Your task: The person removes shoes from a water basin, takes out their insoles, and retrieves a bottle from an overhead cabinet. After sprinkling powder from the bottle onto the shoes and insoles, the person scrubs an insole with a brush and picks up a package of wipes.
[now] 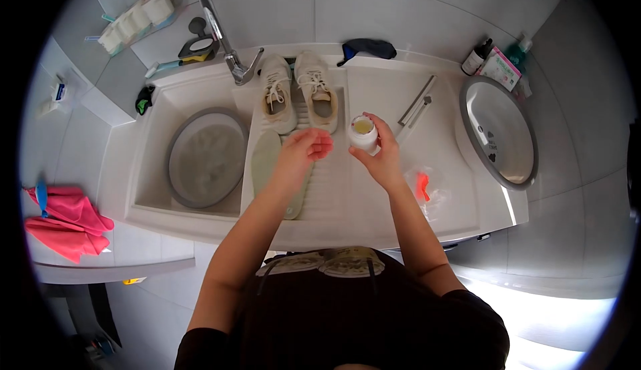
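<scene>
In my right hand (pixel 386 160) is a small white jar (pixel 361 144), uncapped, with pale yellow contents showing at its mouth. To the left of it, my left hand (pixel 305 148) has its fingers curled together above the ribbed washboard (pixel 327 190); whatever they may hold is hidden. Behind the hands stand two off-white lace-up shoes (pixel 276 96), side by side with toes toward the wall. Two pale green insoles (pixel 266 160) lie on the washboard, partly covered by my left hand and forearm.
At left, a grey-rimmed basin (pixel 205 200) of cloudy water sits in the sink (pixel 153 193) below the faucet (pixel 230 56). Another basin (pixel 465 140) leans at right. Metal sticks (pixel 419 103) and an orange item in clear plastic (pixel 422 187) lie on the counter. Bottles (pixel 475 58) stand behind.
</scene>
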Demonstrator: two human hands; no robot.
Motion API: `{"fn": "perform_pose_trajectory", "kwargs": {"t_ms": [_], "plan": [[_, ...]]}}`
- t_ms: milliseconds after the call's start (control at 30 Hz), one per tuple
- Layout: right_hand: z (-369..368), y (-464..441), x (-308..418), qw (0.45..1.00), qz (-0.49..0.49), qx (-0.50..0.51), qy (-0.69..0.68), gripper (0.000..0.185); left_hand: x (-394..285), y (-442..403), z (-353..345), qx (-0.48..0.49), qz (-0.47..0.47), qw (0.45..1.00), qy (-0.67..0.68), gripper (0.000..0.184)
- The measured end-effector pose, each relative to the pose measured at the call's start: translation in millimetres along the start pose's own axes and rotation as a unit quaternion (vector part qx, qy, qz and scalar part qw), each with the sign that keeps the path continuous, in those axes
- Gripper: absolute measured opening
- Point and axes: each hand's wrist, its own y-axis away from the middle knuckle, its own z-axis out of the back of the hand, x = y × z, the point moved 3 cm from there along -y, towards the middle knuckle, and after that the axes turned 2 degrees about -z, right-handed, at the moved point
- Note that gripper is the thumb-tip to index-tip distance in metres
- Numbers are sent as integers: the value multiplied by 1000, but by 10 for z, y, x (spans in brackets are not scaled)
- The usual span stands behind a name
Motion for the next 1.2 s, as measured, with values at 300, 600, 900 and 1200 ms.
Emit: {"fn": "perform_pose_trajectory", "kwargs": {"t_ms": [300,600,900,1200], "plan": [[-24,26,-86,998,-44,34,-1,69,-41,12,20,-26,97,957,271,38],[301,298,222,990,-120,30,-72,72,192,55,-234,113,73,988,-75,33],[1418,802,256,988,-88,-119,48,69,288,-35,-1495,319,-135,890,-297,17],[1611,1344,-536,951,-185,-245,-23,66,816,-237,-2343,362,-264,638,-627,13]]}}
